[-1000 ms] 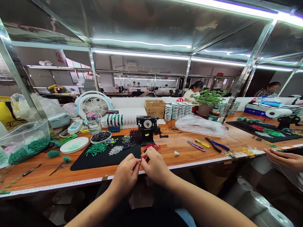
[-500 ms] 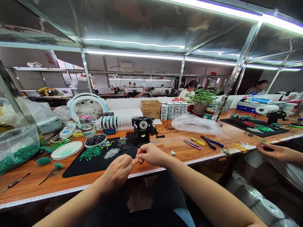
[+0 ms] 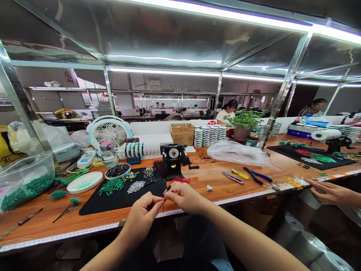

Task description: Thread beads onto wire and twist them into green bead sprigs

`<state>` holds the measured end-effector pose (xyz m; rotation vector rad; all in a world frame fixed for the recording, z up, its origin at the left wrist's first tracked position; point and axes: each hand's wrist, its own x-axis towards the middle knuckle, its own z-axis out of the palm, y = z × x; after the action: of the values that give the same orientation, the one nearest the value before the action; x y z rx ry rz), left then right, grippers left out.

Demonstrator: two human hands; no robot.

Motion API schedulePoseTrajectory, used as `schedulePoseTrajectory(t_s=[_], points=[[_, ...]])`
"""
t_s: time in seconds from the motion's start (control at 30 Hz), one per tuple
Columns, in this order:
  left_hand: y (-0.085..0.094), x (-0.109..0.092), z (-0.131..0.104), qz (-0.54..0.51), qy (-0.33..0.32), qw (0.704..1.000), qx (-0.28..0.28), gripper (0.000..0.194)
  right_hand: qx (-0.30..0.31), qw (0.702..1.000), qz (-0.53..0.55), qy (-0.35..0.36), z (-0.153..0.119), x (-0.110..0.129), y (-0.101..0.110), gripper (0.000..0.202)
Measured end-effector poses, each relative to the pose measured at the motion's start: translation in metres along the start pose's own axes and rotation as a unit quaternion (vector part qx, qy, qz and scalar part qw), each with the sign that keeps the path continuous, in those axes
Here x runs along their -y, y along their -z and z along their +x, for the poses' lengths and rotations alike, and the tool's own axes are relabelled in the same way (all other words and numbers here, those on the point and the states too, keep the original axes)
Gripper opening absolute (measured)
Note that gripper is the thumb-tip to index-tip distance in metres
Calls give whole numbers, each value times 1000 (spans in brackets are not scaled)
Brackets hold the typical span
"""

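My left hand (image 3: 141,215) is closed in a pinch at the front edge of the bench, its thumb and forefinger on a thin dark strand (image 3: 164,201). Right beside it, my right hand (image 3: 186,197) pinches the same strand, and the fingertips nearly meet. The strand's exact kind is too small to tell. Behind my right hand lies a pile of red beads (image 3: 180,180), partly hidden. On the black mat (image 3: 93,205) to the left are green tube beads (image 3: 111,186), silver beads (image 3: 136,187) and multicoloured beads (image 3: 149,172).
A black hand-cranked winder (image 3: 172,160) with white spools stands behind my hands. Pliers (image 3: 257,175), a pink-handled tool (image 3: 232,178) and a yellow cutter (image 3: 240,173) lie to the right. A co-worker's hand (image 3: 332,194) is at the far right. A fan (image 3: 109,133) stands at back left.
The view has shifted, so the bench sits slightly further right and lower. My left hand has turned, showing its thumb and forefinger. Red beads and a hanging dark strand now show by my hands.
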<state>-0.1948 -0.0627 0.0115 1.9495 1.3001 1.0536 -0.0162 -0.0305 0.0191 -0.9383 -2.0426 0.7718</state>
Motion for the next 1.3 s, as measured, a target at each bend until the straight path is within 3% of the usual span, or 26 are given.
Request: schedulePoseTrajectory(t_s=[0.13,0.27,0.43,0.53,0.73,0.97,1.13,1.3], points=[[-4,2,-1,-217,137,966,34,33,-91,995,9,47,-14,-1,-13,9],[-14,4,-3,-306,165,937,31,38,-161,970,-114,140,-25,0,-26,15],[-21,-1,0,-343,157,926,-7,39,-246,969,-2,37,-23,-2,-27,14],[-21,1,2,-342,158,926,-11,40,-280,960,10,0,-21,-7,-23,15],[-23,6,5,-334,152,930,10,37,-305,952,-22,14,-21,-12,-20,17],[-25,5,5,-334,153,929,43,35,-308,951,-23,-22,-20,-22,-16,17],[-25,-1,9,-349,195,911,104,42,-281,959,-11,-34,-21,-21,-9,19],[-27,-2,18,-320,196,917,135,40,-258,966,-2,-32,-22,-16,-7,18]])
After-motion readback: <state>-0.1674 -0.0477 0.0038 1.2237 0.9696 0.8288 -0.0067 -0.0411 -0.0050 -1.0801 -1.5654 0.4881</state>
